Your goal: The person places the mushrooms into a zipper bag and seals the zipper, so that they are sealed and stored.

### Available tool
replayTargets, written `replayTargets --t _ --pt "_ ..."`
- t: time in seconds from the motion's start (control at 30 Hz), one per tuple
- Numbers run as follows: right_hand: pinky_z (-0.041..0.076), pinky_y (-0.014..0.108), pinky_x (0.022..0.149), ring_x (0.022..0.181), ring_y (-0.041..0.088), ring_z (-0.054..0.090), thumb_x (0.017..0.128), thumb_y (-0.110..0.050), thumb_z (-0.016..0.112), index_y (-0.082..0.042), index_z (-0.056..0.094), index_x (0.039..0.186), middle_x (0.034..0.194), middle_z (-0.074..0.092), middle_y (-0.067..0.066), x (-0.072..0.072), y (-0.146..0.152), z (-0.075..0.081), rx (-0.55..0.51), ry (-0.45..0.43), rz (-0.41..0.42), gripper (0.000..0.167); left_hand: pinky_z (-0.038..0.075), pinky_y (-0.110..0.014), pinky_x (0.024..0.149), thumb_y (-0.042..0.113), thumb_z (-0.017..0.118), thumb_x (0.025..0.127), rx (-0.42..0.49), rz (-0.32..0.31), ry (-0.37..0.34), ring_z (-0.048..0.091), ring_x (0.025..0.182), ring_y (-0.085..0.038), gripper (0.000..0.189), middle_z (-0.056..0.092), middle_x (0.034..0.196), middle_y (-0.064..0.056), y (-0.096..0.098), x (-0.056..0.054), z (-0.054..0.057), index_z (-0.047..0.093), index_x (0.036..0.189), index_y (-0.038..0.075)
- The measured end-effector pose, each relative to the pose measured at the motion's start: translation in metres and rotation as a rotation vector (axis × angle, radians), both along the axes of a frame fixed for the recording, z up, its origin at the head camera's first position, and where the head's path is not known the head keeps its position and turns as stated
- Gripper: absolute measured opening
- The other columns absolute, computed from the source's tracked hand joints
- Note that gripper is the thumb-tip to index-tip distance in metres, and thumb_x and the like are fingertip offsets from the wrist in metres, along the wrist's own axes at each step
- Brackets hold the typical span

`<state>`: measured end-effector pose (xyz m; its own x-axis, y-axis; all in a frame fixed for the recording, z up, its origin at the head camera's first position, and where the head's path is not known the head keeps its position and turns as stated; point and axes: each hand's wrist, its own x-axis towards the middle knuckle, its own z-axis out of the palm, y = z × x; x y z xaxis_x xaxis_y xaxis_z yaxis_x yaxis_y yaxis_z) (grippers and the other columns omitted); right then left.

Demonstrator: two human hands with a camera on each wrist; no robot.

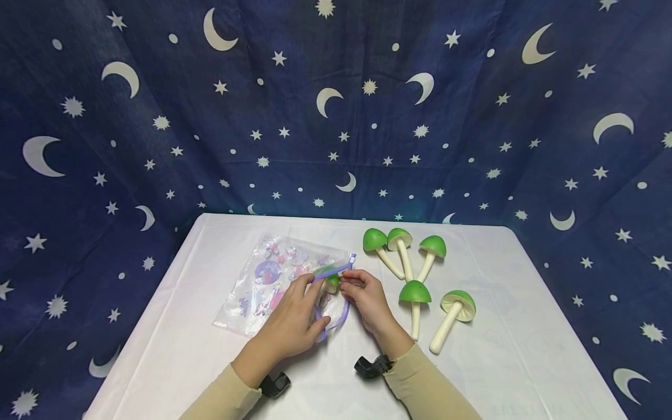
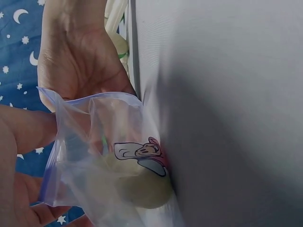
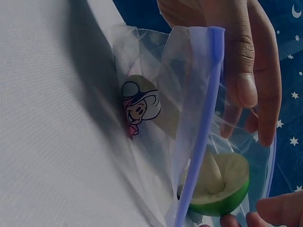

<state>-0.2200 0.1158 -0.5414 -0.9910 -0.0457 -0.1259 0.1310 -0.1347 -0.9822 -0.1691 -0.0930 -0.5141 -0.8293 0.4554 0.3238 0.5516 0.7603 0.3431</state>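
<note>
A clear plastic zip bag [image 1: 247, 303] with purple seal strips and cartoon prints lies with its mouth toward the right. My left hand [image 1: 294, 318] holds that mouth apart, thumb at the near edge and fingers at the far edge. A green-capped toy mushroom [image 3: 222, 187] lies stem-first in the opening, its cap at the mouth. At the cap, my right hand [image 1: 366, 297] touches the green dome with its fingertips; the thumb stands apart from it in the right wrist view. Through the plastic, the left wrist view shows a pale rounded form [image 2: 147, 189].
Right of the bag, several more green-capped mushrooms lie on the white-covered table [image 1: 525, 361]: an upper group [image 1: 400, 256], one with its cap up [image 1: 415, 291], and one tilted [image 1: 459, 306]. A dark blue moon-and-star cloth [image 1: 367, 146] hangs behind.
</note>
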Motion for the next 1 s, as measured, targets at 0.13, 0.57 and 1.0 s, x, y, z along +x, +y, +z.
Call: replayTargets --t 0.13,0.57,1.0 --pt "0.059 0.018 0.084 0.106 0.018 0.072 0.097 0.007 0.062 0.010 0.063 0.129 0.134 0.070 0.029 0.001 0.002 0.001 0.003 0.011 0.041 0.032 0.047 -0.053 0.120 0.036 0.083 0.092 0.001 -0.004 0.004 0.052 0.143 -0.038 0.076 0.048 0.153 -0.019 0.001 0.001 0.001 0.053 0.154 0.004" --pt "0.050 0.027 0.111 0.146 0.041 0.055 0.097 0.008 0.054 0.010 0.055 0.141 0.150 0.061 0.029 0.003 0.004 0.004 0.050 0.035 0.219 0.044 0.047 -0.053 0.120 0.036 0.083 0.091 0.023 0.003 -0.019 0.051 0.144 -0.038 0.074 0.048 0.153 -0.018 0.002 0.001 0.003 0.054 0.152 0.005" --pt "0.056 0.023 0.098 0.122 0.021 0.070 0.095 0.007 0.054 0.011 0.053 0.142 0.133 0.071 0.031 0.001 0.011 0.001 -0.030 -0.026 0.204 0.047 0.048 -0.053 0.119 0.035 0.083 0.091 0.024 0.016 -0.006 0.051 0.143 -0.037 0.073 0.048 0.153 -0.017 0.002 0.000 0.002 0.054 0.151 0.005"
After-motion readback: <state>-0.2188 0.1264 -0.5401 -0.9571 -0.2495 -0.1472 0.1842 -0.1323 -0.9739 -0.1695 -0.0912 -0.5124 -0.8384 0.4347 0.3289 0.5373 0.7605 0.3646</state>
